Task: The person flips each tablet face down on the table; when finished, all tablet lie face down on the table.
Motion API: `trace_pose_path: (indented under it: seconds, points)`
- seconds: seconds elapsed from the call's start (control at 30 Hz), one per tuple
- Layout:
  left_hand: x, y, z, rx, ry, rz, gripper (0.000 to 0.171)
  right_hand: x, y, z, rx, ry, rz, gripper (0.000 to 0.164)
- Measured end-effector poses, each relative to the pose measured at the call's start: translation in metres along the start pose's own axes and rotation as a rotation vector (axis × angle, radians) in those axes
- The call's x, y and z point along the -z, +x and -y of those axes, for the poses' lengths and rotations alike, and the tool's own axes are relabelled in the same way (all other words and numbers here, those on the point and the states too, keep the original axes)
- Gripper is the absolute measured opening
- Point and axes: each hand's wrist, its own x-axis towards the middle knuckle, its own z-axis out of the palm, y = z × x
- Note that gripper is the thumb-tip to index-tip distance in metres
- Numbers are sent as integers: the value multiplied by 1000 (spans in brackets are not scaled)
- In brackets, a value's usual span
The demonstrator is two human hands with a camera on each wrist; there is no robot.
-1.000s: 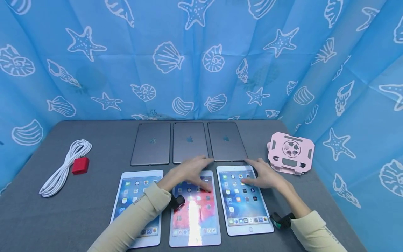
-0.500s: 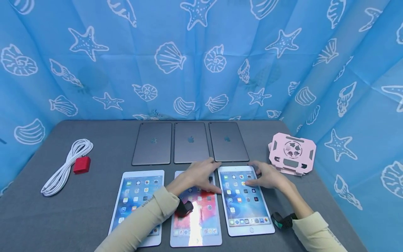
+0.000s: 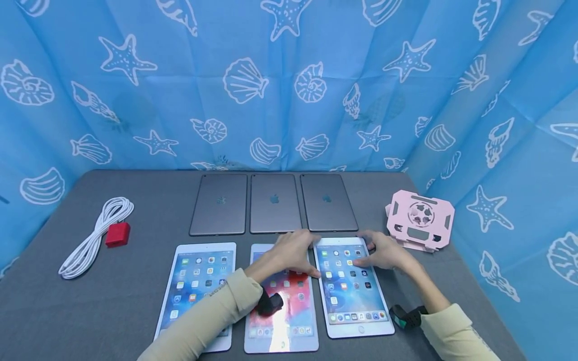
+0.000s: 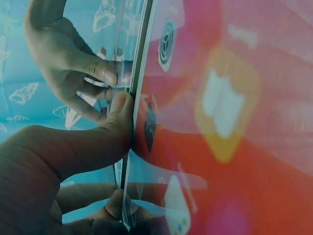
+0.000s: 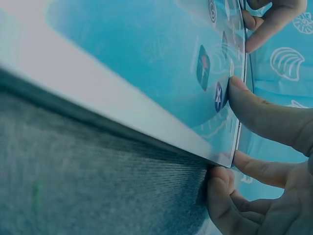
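Observation:
Three white-framed tablets lie screen-up in a front row. At the right tablet [image 3: 356, 291], my right hand [image 3: 384, 250] pinches the upper right corner, its thumb on the glass and fingers curled at the edge, as the right wrist view shows. Over the upper part of the middle tablet [image 3: 298, 313], which has a red and pink screen, reaches my left hand [image 3: 293, 253]. Its thumb touches the right tablet's left edge and its fingers are by the upper left corner; no clear grip shows. Partly under my left sleeve is the left tablet [image 3: 205, 265].
Behind stand in a row three dark grey tablets, back-up: left [image 3: 219, 210], middle [image 3: 274, 213] and right [image 3: 328, 210]. A pink stand [image 3: 420, 220] is at the right. At the left lie a white cable [image 3: 97, 235] and a red charger [image 3: 118, 234]. Blue curtains [image 3: 280, 90] border the table.
My left hand has moved right, from above the middle tablet to the right tablet's left edge. The right hand stays at the upper right corner. The tablets keep their places.

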Motion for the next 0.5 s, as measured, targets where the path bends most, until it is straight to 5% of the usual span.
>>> trace_pose_path:
  seconds: [0.3,0.5]
  points:
    - [0,1,-3,31,-14,-20,89,6,1,-11,11,174,62,83]
    - [1,1,-4,20,-10,-20,82,19,-2,-20,97,370,147,81]
